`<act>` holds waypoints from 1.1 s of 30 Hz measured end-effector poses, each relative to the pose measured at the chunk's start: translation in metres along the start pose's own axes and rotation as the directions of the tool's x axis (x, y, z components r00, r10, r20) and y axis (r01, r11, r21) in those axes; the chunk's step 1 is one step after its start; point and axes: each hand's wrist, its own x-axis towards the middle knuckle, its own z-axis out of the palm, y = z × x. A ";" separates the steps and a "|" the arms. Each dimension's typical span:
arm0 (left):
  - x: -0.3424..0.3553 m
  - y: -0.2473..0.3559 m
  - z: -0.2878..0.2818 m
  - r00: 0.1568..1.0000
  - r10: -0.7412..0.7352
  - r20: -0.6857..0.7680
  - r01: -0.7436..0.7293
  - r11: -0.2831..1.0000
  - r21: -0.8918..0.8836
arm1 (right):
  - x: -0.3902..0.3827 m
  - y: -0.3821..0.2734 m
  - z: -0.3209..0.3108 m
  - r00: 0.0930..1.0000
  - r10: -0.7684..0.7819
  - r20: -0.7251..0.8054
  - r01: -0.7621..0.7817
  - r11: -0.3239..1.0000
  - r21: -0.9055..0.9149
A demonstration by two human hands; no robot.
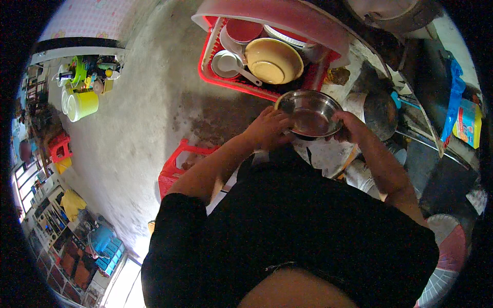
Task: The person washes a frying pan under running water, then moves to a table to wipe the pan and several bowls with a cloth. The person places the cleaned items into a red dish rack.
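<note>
A shiny stainless steel bowl [308,114] is held level in front of my body, its open side facing up. My left hand [269,127] grips its left side, with the thumb hidden from sight. On the opposite rim my right hand [350,127] is closed, fingers partly under the edge. Just beyond the bowl stands a red plastic basket [231,89] of dishes. Inside it are a cream-yellow bowl [275,60] with its base up, a white ladle [241,69] and a small white bowl [220,63].
A pinkish plastic cover [277,15] leans over the basket's far side. A red stool [177,161] stands left of my left forearm. To the right are a dark round pan [381,117], a blue plastic bag [453,100] and a yellow-blue packet [467,124]. A pale green bucket [82,106] sits far left.
</note>
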 end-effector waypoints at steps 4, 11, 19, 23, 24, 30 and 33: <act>0.019 -0.025 -0.001 0.912 -0.410 0.006 0.335 0.739 -0.585 | 0.009 -0.040 0.020 0.999 -0.027 -0.042 0.031 0.993 0.117; 0.043 -0.076 -0.032 0.603 -0.568 -0.560 0.630 0.770 -0.102 | 0.077 -0.086 0.032 0.985 -0.166 -0.055 0.163 0.985 -0.050; -0.032 -0.069 -0.008 0.621 -0.535 -0.573 0.630 0.775 -0.041 | 0.125 -0.020 0.016 0.948 -0.293 -0.127 0.228 0.900 -0.372; -0.133 -0.019 0.010 0.566 -0.689 -0.452 0.802 0.588 0.107 | 0.128 -0.005 0.000 0.947 -0.321 -0.025 0.187 0.611 -0.769; -0.158 -0.014 0.012 0.543 -0.780 -0.312 0.830 0.554 0.058 | 0.141 -0.019 0.014 0.929 -0.343 0.141 0.183 0.092 -0.979; -0.307 0.085 0.068 0.047 -0.954 -0.297 0.923 0.155 -0.351 | 0.142 -0.064 0.173 0.733 -0.078 0.676 0.673 0.233 -0.702; -0.353 0.163 0.112 -0.242 -0.898 -0.369 0.854 -0.017 -0.520 | 0.107 -0.074 0.295 0.666 -0.108 0.738 0.742 0.200 -0.640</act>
